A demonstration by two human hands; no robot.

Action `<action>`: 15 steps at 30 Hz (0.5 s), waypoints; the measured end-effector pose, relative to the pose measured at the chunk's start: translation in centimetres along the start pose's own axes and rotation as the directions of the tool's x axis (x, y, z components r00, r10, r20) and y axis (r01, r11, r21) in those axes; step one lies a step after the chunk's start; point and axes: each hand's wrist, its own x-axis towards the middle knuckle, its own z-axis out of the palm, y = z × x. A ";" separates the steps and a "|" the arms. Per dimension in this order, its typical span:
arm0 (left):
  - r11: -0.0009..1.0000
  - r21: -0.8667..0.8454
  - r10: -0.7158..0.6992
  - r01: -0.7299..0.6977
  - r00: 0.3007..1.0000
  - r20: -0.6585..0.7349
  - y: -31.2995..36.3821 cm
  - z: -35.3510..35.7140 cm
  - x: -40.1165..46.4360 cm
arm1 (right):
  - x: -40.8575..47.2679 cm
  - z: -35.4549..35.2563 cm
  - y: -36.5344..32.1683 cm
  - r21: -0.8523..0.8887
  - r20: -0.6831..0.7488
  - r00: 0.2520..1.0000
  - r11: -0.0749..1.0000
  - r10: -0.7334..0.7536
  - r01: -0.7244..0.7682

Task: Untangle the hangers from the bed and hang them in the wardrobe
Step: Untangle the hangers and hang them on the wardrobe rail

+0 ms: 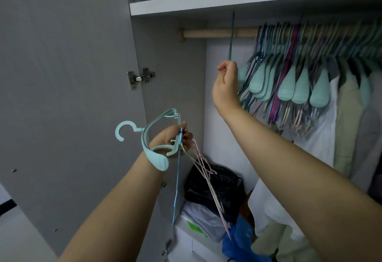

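Note:
My right hand [226, 84] is raised inside the wardrobe and pinches the lower end of a thin dark teal hanger [231, 36], whose top reaches up past the wooden rail [217, 33]. My left hand [175, 137] sits lower, by the wardrobe's left wall, and grips a bundle of hangers. In it are a wide light blue plastic hanger [153, 139] with its hook pointing left, a thin blue hanger [177, 179] hanging down, and several thin pink wire hangers [206, 177]. Many mint and coloured hangers [289, 75] crowd the rail to the right.
The grey wardrobe door [62, 86] stands open at left, with a metal hinge [140, 76]. A shelf [227, 1] above the rail carries folded pink and grey cloth. Clothes [347, 121] hang at right. Black, white and blue bags [215, 191] lie on the wardrobe floor.

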 end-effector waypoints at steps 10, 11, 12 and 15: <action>0.999 -0.038 0.004 -0.005 1.000 -0.017 -0.7 -0.1 -0.6 | 0.1 0.9 -0.5 0.324 0.192 0.564 0.491 0.803 -0.809; 0.999 -0.041 0.005 -0.005 1.000 -0.015 -0.7 -0.1 -0.6 | 0.3 1.0 -0.7 0.357 0.215 0.513 0.422 0.831 -0.833; 0.999 -0.043 0.003 -0.004 1.000 -0.017 -0.7 -0.2 -0.6 | 0.5 0.9 -0.8 0.381 0.230 0.463 0.358 0.856 -0.852; 0.999 -0.039 0.002 -0.002 1.000 -0.014 -0.9 -0.4 -0.5 | 1.1 0.5 -0.9 0.417 0.253 0.355 0.230 0.900 -0.879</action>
